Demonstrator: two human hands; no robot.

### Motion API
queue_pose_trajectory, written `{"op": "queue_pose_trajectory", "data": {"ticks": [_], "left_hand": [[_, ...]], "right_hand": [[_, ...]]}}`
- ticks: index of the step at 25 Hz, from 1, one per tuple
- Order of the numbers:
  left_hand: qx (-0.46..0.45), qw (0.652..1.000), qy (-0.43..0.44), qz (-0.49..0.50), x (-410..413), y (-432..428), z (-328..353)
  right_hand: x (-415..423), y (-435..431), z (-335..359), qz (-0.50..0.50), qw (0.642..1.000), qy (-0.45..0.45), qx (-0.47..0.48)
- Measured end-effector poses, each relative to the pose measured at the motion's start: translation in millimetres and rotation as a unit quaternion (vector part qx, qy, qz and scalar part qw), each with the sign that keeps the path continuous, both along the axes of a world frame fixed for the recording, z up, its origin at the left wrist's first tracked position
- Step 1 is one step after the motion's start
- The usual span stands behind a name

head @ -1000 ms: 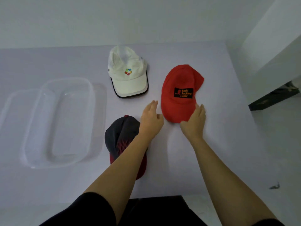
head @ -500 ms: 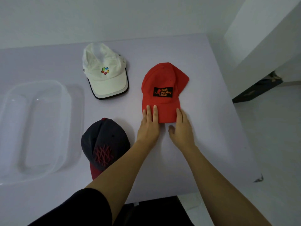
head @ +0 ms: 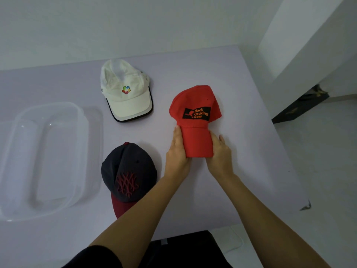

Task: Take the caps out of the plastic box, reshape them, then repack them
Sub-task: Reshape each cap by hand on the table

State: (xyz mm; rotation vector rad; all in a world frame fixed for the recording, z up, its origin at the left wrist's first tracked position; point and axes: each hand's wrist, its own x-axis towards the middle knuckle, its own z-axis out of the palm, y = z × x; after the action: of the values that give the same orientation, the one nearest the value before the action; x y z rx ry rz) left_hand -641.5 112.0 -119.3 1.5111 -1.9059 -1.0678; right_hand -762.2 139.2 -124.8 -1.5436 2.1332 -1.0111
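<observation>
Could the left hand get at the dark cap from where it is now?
Likely yes, once freed. The left hand grips the red cap by its brim, but the dark cap lies uncovered on the table right beside that wrist.

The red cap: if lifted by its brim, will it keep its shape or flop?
The red cap has a brim probably stiff yet bendable: the left hand and right hand curve it smoothly. The crown looks soft and dented, so it would likely sag. Being cloth, it seems light.
</observation>
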Motion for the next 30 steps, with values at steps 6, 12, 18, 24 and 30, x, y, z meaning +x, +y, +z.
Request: {"op": "queue_pose_trajectory", "data": {"ticks": [6,12,18,24,30], "left_hand": [[-0.03,0.999,0.028,0.014,21.0,-0.3,20.6],[-0.16,0.984,-0.067,-0.042,47.8,-21.0,28.1],[-0.069,0.997,0.019,-0.021,42.8,-6.5,42.7],[-0.025,0.996,0.089,0.02,37.3,8.0,53.7],[-0.081,0.986,-0.088,-0.118,84.5,-31.7,54.2]], "right_hand": [[5.5,10.3,19.0,0.029,0.999,-0.043,-0.007],[-13.9,15.7,34.5,0.158,0.985,-0.039,0.05],[21.3,18.3,56.6,0.128,0.959,-0.25,-0.039],[43.8,22.5,67.1,0.094,0.95,-0.294,-0.048],[-7.4,21.3,58.6,0.191,0.98,0.055,0.012]]}}
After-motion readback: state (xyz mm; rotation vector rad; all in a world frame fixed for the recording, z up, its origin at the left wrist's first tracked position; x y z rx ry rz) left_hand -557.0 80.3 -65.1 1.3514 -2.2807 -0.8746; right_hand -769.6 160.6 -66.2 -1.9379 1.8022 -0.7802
